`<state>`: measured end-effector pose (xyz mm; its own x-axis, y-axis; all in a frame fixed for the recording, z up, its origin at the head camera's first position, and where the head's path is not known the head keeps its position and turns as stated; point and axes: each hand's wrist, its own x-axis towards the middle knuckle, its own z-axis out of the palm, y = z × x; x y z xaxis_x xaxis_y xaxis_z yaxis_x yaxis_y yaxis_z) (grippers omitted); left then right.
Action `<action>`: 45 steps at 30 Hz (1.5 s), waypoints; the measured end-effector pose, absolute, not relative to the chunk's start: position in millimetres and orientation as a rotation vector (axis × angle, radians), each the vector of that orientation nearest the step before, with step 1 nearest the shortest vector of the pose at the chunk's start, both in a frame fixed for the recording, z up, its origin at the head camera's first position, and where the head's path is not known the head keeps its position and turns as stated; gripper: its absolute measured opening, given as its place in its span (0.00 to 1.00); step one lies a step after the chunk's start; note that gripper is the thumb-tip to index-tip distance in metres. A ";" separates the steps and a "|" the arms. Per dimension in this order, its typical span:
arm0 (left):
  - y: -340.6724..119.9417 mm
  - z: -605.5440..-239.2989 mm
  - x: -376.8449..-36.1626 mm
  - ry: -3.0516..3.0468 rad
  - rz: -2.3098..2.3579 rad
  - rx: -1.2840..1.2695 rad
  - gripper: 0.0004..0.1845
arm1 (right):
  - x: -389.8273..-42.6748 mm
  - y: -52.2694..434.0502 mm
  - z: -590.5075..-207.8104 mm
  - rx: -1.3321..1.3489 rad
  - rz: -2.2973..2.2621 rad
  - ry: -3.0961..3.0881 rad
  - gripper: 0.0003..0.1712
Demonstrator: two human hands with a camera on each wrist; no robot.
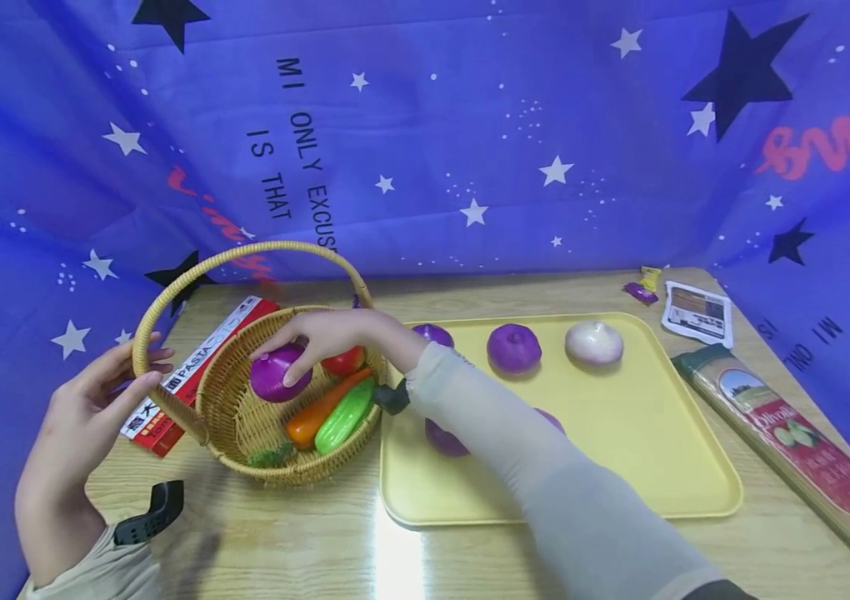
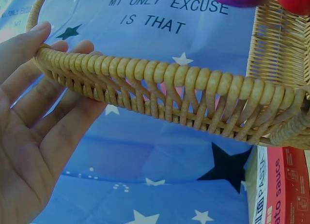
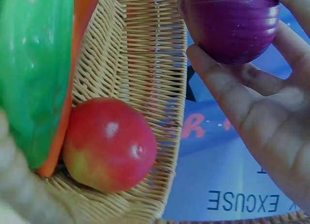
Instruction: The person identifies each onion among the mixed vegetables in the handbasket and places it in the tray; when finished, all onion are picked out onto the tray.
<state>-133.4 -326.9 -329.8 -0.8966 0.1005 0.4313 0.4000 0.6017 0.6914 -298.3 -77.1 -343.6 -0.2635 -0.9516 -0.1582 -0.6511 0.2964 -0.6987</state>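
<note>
My right hand grips a purple onion over the wicker basket; in the right wrist view the fingers wrap this shiny onion. With thumb and fingers, my left hand holds the left side of the arched basket handle, seen close in the left wrist view. Inside the basket lie an orange carrot, a long green vegetable and a red apple, which shows yellow in the right wrist view. A small dark green thing sits at the near wall, its kind unclear.
Right of the basket, a yellow tray bears several purple onions, some partly hidden by the right arm, and a white onion. A red pasta box lies behind the basket. Farther right are a noodle packet, a white sachet and small wrappers.
</note>
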 end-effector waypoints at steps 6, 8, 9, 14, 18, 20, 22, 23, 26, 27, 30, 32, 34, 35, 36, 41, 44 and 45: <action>-327.0 -329.1 -132.8 -2.469 -1.196 -0.413 0.23 | -293.2 -65.4 -333.5 -1.467 -0.679 2.029 0.35; -326.8 -329.0 -132.8 -2.468 -1.193 -0.412 0.23 | -291.5 -60.7 -330.1 -1.484 -0.679 2.043 0.35; -326.6 -329.0 -132.8 -2.468 -1.190 -0.410 0.23 | -290.5 -58.4 -328.4 -1.487 -0.684 2.047 0.35; -325.4 -329.0 -132.7 -2.469 -1.194 -0.406 0.23 | -287.0 -45.9 -322.1 -1.498 -0.658 2.111 0.35; -324.7 -328.7 -133.2 -2.470 -1.199 -0.412 0.23 | -285.1 -34.5 -318.1 -1.499 -0.652 2.145 0.35; -324.5 -328.8 -133.5 -2.469 -1.193 -0.418 0.23 | -284.6 -28.6 -317.0 -1.507 -0.657 2.161 0.35; -324.3 -329.1 -133.6 -2.469 -1.187 -0.425 0.22 | -283.3 -22.6 -315.6 -1.511 -0.670 2.170 0.35; -324.3 -329.4 -133.5 -2.469 -1.185 -0.426 0.22 | -282.6 -19.5 -315.0 -1.512 -0.674 2.176 0.35; -323.9 -330.0 -132.7 -2.468 -1.182 -0.421 0.20 | -280.2 -9.8 -312.6 -1.499 -0.689 2.192 0.35; -323.7 -330.1 -132.4 -2.470 -1.179 -0.416 0.19 | -279.7 -6.6 -312.0 -1.490 -0.700 2.194 0.35; -323.7 -330.3 -132.0 -2.468 -1.180 -0.407 0.18 | -279.5 3.6 -311.1 -1.483 -0.719 2.226 0.36; -323.9 -330.8 -132.0 -2.469 -1.181 -0.406 0.18 | -279.6 10.5 -310.5 -1.488 -0.738 2.243 0.36; -324.2 -331.2 -132.1 -2.467 -1.183 -0.409 0.18 | -279.1 17.9 -309.5 -1.502 -0.759 2.257 0.36; -324.1 -331.5 -132.2 -2.468 -1.182 -0.409 0.18 | -278.3 22.1 -308.3 -1.507 -0.776 2.256 0.36; -324.0 -331.8 -132.4 -2.470 -1.181 -0.407 0.18 | -277.5 26.5 -307.2 -1.512 -0.792 2.255 0.36; -324.1 -332.3 -133.0 -2.476 -1.173 -0.402 0.18 | -275.0 51.0 -304.2 -1.485 -0.850 2.282 0.36; -324.7 -332.7 -132.6 -2.483 -1.169 -0.384 0.18 | -274.1 65.5 -302.9 -1.449 -0.847 2.322 0.37; -324.8 -332.8 -132.4 -2.485 -1.172 -0.379 0.19 | -273.8 69.7 -302.6 -1.440 -0.851 2.330 0.37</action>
